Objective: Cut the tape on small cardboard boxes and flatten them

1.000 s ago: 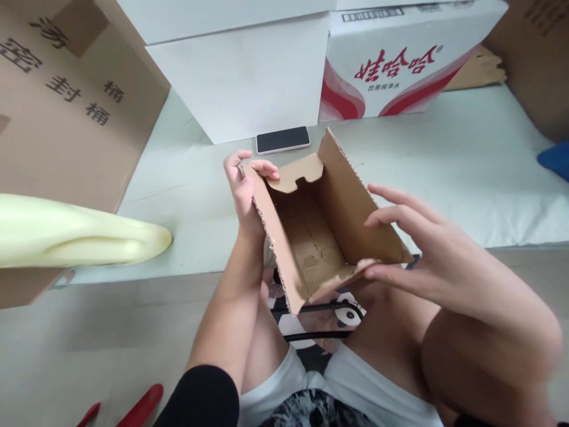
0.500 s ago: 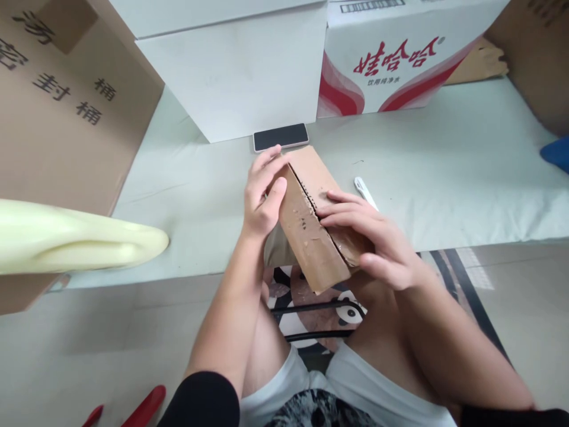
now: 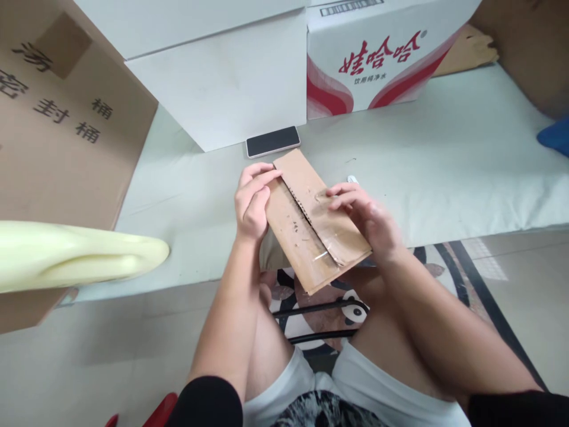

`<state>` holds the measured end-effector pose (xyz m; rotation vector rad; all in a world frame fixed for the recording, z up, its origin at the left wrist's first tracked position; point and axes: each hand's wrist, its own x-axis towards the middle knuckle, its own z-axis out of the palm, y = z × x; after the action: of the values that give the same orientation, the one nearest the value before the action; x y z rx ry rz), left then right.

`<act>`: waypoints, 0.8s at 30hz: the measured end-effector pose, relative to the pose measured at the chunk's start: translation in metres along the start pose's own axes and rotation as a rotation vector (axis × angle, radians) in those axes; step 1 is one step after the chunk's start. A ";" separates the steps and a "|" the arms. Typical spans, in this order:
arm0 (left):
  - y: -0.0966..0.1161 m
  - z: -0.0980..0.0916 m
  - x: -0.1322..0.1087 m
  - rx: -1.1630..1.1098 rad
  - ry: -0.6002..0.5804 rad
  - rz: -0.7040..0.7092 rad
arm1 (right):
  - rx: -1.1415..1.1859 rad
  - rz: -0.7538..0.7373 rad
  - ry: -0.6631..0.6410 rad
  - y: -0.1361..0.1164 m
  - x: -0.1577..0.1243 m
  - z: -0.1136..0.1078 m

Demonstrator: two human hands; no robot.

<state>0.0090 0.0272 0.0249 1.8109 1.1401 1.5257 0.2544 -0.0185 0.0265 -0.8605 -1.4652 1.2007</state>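
Note:
A small brown cardboard box [image 3: 306,228] with both top flaps folded shut sits between my hands, over the front edge of a pale mat [image 3: 444,160]. My left hand [image 3: 251,201] grips its left side, fingers curled over the left flap. My right hand [image 3: 368,216] rests on the right flap, fingers pressing down near the seam where clear tape remnants show.
A dark phone [image 3: 272,141] lies just behind the box. Behind it stand a white box [image 3: 222,77] and a red-and-white printed carton [image 3: 377,59]. A large brown carton [image 3: 62,112] is at left, a pale yellow object [image 3: 75,255] juts in from the left, and something blue [image 3: 555,135] is at the right edge.
The box was open a second ago with its flaps up. Both flaps were folded down, and my hands now press them flat. The view has shifted slightly right.

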 end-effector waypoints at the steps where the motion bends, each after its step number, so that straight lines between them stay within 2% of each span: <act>1: 0.001 0.001 0.000 -0.002 0.000 -0.004 | -0.017 -0.003 -0.017 0.001 0.000 -0.001; 4: 0.000 0.002 0.000 -0.007 -0.007 0.005 | -0.024 -0.030 -0.048 0.000 -0.001 -0.002; 10: -0.002 0.003 0.000 -0.021 0.001 0.006 | -0.075 -0.060 -0.031 -0.010 0.002 0.000; 15: 0.001 0.001 0.000 -0.039 0.010 -0.028 | -0.038 -0.107 -0.026 0.001 0.001 -0.002; 18: 0.000 -0.007 0.000 -0.063 0.061 -0.091 | 0.005 0.007 0.037 0.014 0.001 -0.003; 21: -0.007 -0.023 0.002 -0.045 0.205 -0.166 | -0.025 0.232 0.093 0.022 0.004 -0.003; 24: -0.013 -0.038 0.003 -0.060 0.366 -0.270 | -0.064 0.359 -0.004 0.024 0.007 -0.001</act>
<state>-0.0311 0.0318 0.0252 1.3054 1.4232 1.7446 0.2522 -0.0062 0.0052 -1.2024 -1.3951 1.4218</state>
